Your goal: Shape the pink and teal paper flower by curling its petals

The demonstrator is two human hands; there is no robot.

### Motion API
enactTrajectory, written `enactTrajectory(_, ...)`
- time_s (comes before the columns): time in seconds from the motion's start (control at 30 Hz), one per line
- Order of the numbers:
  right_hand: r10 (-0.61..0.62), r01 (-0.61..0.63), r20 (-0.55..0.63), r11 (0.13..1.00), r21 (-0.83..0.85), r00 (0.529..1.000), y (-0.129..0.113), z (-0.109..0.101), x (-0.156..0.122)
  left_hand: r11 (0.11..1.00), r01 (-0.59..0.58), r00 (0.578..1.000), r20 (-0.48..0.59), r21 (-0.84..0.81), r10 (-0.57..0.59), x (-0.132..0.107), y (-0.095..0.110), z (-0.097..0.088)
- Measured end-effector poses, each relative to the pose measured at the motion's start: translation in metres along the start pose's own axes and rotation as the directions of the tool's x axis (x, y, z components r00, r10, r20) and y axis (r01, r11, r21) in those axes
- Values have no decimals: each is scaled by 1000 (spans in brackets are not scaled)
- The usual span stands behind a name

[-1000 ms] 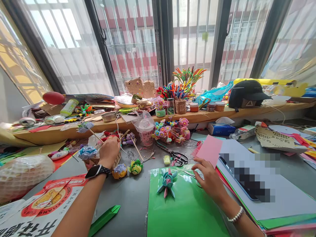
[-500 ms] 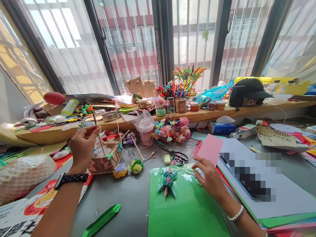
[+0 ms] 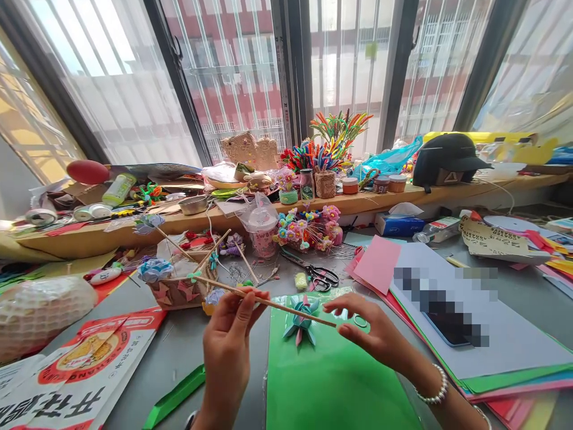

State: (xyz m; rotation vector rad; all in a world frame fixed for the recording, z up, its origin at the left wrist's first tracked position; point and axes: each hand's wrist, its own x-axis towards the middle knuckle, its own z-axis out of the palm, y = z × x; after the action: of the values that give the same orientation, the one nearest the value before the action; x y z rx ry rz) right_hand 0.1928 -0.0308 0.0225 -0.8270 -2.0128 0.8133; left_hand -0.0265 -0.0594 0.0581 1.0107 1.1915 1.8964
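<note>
Wooden stick (image 3: 286, 309) is held above the tabletop (image 3: 188, 349), long axis running from upper left to lower right, crossing just over the paper flower (image 3: 299, 327) on the green sheet (image 3: 335, 382). Left hand (image 3: 228, 340) is pinched on it left of mid-length; right hand (image 3: 378, 337) is closed on its right end.

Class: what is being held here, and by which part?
A thin wooden stick: the left hand pinches it about a third along from its left end, and the right hand pinches its right tip.
</note>
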Motion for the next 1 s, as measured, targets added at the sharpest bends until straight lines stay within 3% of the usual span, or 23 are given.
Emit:
enactTrajectory(0.13, 4, -7, 202, 1000, 11, 979, -8, 1, -1, 978, 195, 960, 220, -73, -175, -20, -23, 17)
enactTrajectory(0.27, 75, -68, 212, 997, -44, 974, -7, 6, 0, 972, 227, 924, 329, -54, -197, -30, -30, 27)
enactTrajectory(0.37, 136, -132, 158, 991, -35, 978, -2, 6, 1, 992, 97, 912, 392, 84, -123, -28, -36, 23)
enactTrajectory(0.47, 218, -218, -1, 976, -16, 976, 5, 2, 2, 947, -140, 906, 423, 288, 5, -17, -43, 11)
enactTrajectory(0.57, 284, -288, -143, 958, -4, 948, 13, -1, 3, 773, -421, 857, 487, 475, 167, -7, -50, -1)
enactTrajectory(0.67, 317, -326, -183, 945, -20, 931, 20, 0, 3, 572, -591, 776, 594, 569, 212, -3, -57, -4)
enactTrajectory(0.73, 322, -336, -210, 941, -31, 923, 23, 1, 3, 484, -641, 741, 645, 595, 189, -4, -62, -1)
enactTrajectory(0.83, 308, -320, -279, 947, 1, 910, 26, 2, 2, 411, -648, 740, 658, 641, 139, -8, -68, 4)
enactTrajectory(1.0, 258, -281, -345, 960, -17, 902, 24, 0, 3, 395, -639, 745, 659, 660, 104, -11, -75, 4)
